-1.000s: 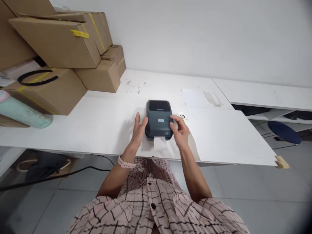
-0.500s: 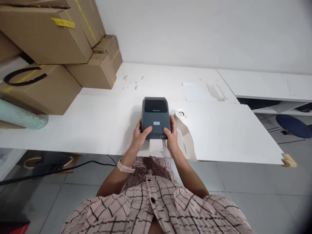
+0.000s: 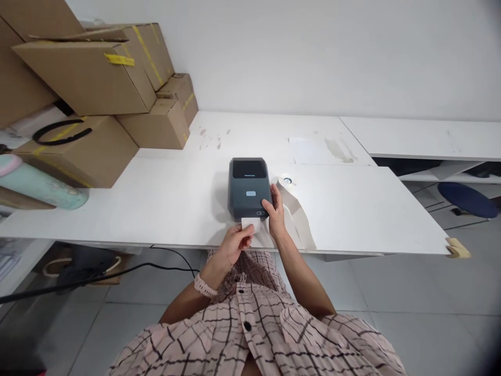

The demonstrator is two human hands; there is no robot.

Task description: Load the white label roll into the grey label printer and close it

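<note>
A dark grey label printer (image 3: pixel 249 183) stands on the white table near its front edge. From its front comes a white paper label (image 3: pixel 250 223). My left hand (image 3: pixel 235 243) is closed on that label, pinching it between thumb and fingers just below the printer. My right hand (image 3: pixel 276 214) grips the printer's right front corner, thumb on top and fingers along the side. To the right of that hand lies a curled strip of pale backing paper (image 3: pixel 299 216), partly hidden behind the hand and wrist.
Cardboard boxes (image 3: pixel 82 78) are stacked at the left, with a black band (image 3: pixel 62 137) on one and a mint-green bottle (image 3: pixel 50 183) lying in front. A small roll (image 3: pixel 288 181) sits behind the paper strip. A blue stool (image 3: pixel 465 200) stands beyond the table's right end.
My left hand has let go of the printer's left side and moved down to the label, which it now pinches. My right hand has stayed on the printer. The camera view has shifted slightly.
</note>
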